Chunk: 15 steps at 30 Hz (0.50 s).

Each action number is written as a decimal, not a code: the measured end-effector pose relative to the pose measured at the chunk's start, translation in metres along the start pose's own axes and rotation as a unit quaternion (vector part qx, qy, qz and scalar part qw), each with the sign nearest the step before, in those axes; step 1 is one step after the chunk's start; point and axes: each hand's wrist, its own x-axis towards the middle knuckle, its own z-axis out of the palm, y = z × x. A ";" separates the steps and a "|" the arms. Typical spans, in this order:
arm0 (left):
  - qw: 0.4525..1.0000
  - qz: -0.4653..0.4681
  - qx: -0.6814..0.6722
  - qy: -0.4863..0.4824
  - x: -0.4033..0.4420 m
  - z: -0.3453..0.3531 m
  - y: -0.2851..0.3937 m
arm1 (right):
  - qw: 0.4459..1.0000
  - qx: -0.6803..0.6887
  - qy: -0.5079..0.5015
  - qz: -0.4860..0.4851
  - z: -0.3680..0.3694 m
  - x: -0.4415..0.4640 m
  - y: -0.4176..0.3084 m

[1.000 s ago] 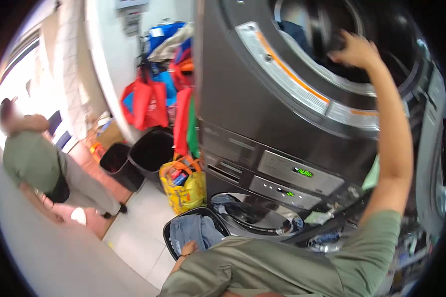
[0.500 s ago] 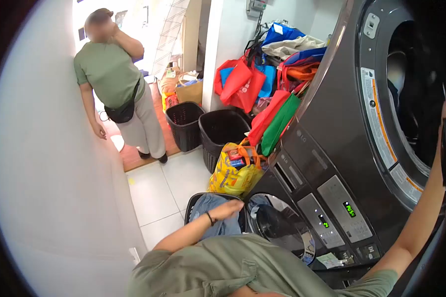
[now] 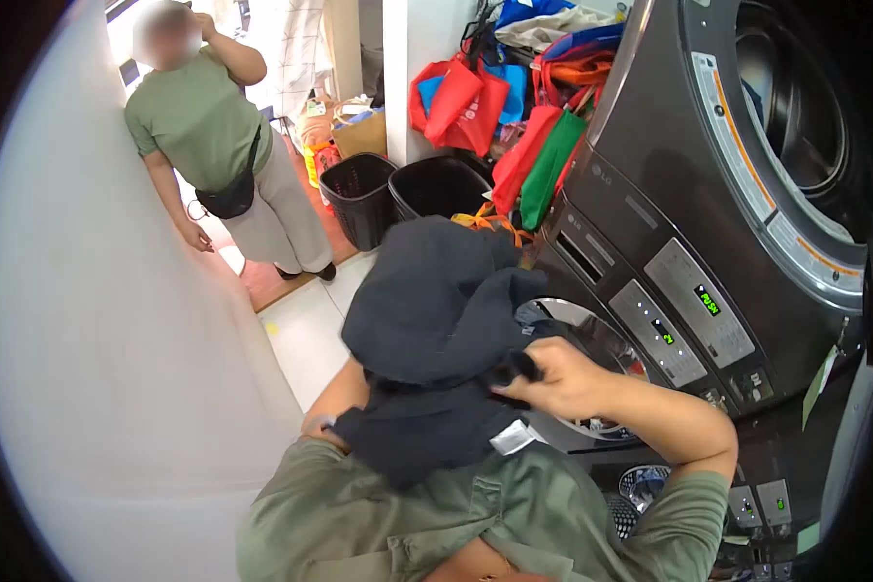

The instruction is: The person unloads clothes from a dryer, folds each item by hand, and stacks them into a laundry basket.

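Observation:
A dark garment (image 3: 432, 301) with a white label (image 3: 516, 438) is held up in front of my chest, its cloth bunched. My right hand (image 3: 567, 380) pinches the garment's right edge, fingers closed on the cloth. My left forearm (image 3: 339, 398) goes up behind the garment, which hides the hand and its fingers. To the right, the upper dryer (image 3: 640, 155) has its round opening uncovered, and its metal drum (image 3: 795, 107) shows. Below it, a lower round door (image 3: 597, 335) is partly covered by my right hand and the cloth.
Two black baskets (image 3: 359, 199) stand ahead on the floor. Red, green and blue bags (image 3: 466, 107) pile up beside the machines. A co-worker (image 3: 209, 145) in a green shirt stands at the far left, one hand raised to the head. A white wall (image 3: 116, 339) runs along my left.
My right hand has come away from the dryer opening and now holds the dark garment before me. My left arm has gone behind it. The garment now covers the basket of blue clothes.

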 end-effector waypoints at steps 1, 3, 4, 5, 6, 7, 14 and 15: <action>0.999 0.011 0.032 0.007 0.002 -0.008 0.009 | 0.999 -0.005 0.048 0.015 -0.001 -0.005 0.009; 0.994 0.035 0.104 0.022 0.012 -0.020 0.027 | 0.992 -0.034 0.109 0.058 -0.003 -0.012 0.030; 0.988 0.046 0.146 0.020 0.016 -0.020 0.035 | 0.987 -0.056 0.122 0.086 -0.004 -0.012 0.043; 0.980 0.062 0.188 0.016 0.022 -0.017 0.043 | 0.982 -0.124 0.124 0.066 -0.005 -0.014 0.066; 0.969 0.079 0.234 0.008 0.026 -0.012 0.050 | 0.983 -0.031 0.173 0.047 -0.004 -0.010 0.078; 0.955 0.098 0.280 -0.002 0.029 -0.003 0.056 | 0.973 0.062 0.220 0.027 -0.002 -0.005 0.087; 0.817 0.212 0.536 -0.037 0.058 0.066 0.078 | 0.931 0.028 0.364 0.017 0.004 0.046 0.082; 0.810 0.192 0.553 -0.037 0.059 0.071 0.089 | 0.934 0.068 0.346 0.062 -0.004 0.053 0.107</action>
